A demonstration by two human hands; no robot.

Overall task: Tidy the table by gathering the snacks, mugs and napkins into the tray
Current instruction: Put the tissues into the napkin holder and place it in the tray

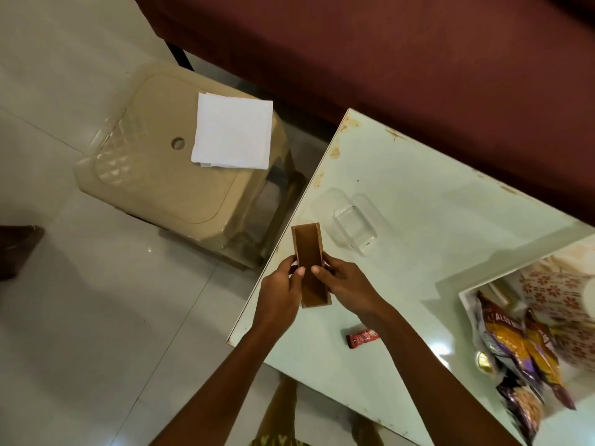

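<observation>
both hands gripped the brown holder (308,249) at its near half, the left hand (280,284) on its left wall and the right hand (344,281) on its right, thumbs laid over the open trough. its long axis ran away from the person, above the tabletop's (418,220) left edge. the white napkins (233,135) lay off the tabletop, on the stool (154,188) up and to the left, so the left hand was nearer them. the tray (463,294) with snack packets (515,342) sat well to the right.
</observation>
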